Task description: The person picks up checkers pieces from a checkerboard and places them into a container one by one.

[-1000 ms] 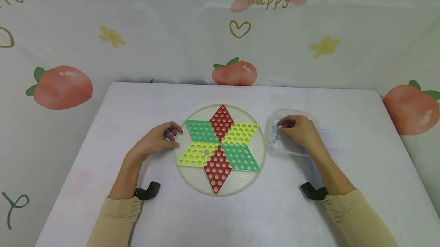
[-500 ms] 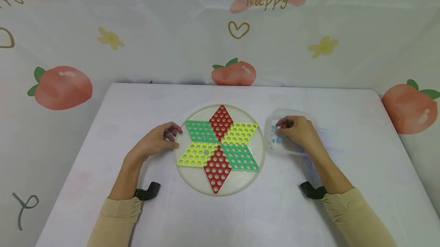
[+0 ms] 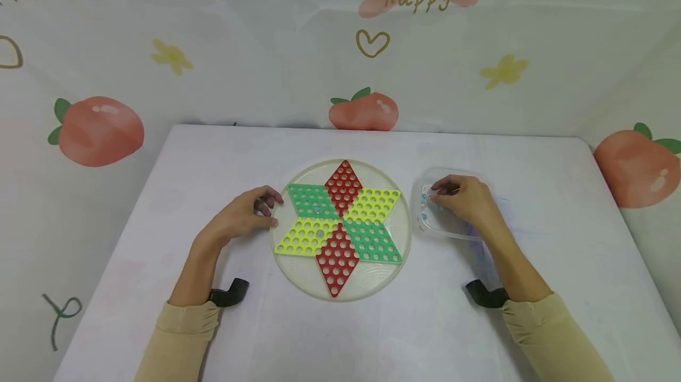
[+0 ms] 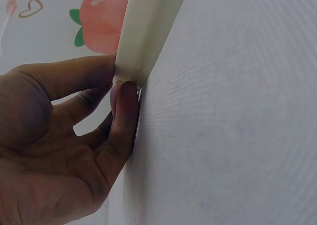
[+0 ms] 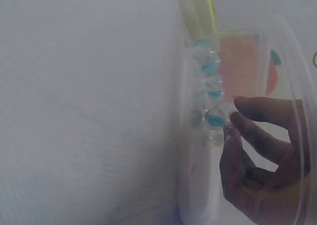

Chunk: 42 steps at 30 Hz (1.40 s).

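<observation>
A round clear game board (image 3: 298, 275) lies mid-table, carrying a six-pointed star of red, green and yellow perforated panels. Two small marbles (image 3: 318, 211) sit in holes near the star's centre. My left hand (image 3: 247, 214) rests on the table and grips the board's left rim (image 4: 133, 41) between thumb and fingertips (image 4: 124, 111). A clear plastic container (image 3: 452, 231) stands right of the board with blue-and-clear marbles (image 5: 205, 61) along its left wall. My right hand (image 3: 463, 198) reaches inside it, thumb and index fingertips (image 5: 235, 118) pinching one marble (image 5: 216, 118).
The white table (image 3: 213, 157) stands against a wall cloth printed with peaches, hearts and "happy". Black wrist-camera mounts (image 3: 229, 294) sit at both cuffs. The table's front edge lies just below my sleeves.
Hardly anything has changed. The right hand's fingertips have shifted slightly among the marbles in the container. The left hand stays on the board's rim.
</observation>
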Each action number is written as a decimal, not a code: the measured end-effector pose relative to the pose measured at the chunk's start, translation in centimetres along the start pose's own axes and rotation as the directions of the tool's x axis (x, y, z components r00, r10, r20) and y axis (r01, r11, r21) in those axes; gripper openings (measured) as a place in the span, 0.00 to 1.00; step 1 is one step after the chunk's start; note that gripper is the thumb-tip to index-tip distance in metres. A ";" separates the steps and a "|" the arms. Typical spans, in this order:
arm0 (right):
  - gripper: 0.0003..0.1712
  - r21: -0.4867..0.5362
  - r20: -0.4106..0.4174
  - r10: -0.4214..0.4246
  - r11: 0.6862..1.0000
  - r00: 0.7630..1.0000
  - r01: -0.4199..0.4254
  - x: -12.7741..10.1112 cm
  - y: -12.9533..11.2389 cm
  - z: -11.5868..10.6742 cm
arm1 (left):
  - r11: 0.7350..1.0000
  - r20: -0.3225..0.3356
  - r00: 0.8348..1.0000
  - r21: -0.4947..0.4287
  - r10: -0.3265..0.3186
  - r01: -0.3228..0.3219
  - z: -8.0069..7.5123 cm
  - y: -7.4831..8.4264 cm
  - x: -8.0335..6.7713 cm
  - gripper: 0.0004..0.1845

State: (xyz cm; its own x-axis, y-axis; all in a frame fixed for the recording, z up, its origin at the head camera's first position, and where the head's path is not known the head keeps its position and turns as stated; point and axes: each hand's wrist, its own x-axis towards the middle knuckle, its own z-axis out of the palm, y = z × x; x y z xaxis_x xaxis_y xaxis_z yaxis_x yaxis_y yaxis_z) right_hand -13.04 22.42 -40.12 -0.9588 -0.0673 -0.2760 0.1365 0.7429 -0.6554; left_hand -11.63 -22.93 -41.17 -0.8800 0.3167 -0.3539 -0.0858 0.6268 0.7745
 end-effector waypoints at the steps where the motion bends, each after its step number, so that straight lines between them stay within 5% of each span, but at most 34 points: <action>1: 0.16 0.000 -0.005 -0.004 1.000 1.000 0.004 -0.1 -0.1 -0.1 | 1.000 0.002 1.000 -0.001 0.002 -0.002 0.0 0.0 0.0 0.23; 17: 0.17 0.094 -0.085 -0.070 0.992 0.994 0.078 -1.0 -1.7 -1.1 | 1.000 0.004 1.000 -0.012 0.007 -0.007 -0.1 0.1 0.2 0.23; 25: 0.16 0.224 -0.164 -0.166 0.954 0.972 0.200 -1.7 -2.8 -0.1 | 1.000 0.008 1.000 -0.006 0.020 -0.020 0.0 0.1 0.3 0.23; 42: 0.11 0.321 -0.137 -0.269 0.899 0.953 0.300 -2.5 -5.6 1.8 | 1.000 -0.002 1.000 -0.019 0.004 -0.004 0.1 0.1 -0.1 0.23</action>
State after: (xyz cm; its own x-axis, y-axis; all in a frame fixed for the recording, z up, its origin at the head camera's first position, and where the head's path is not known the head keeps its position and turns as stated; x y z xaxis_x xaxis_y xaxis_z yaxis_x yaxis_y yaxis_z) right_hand -10.95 17.24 -37.02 -0.9849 -0.1728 0.0096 -0.0849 0.4338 -0.8970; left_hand -11.55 -22.81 -41.09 -0.8814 0.3179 -0.3495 -0.0910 0.6117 0.7858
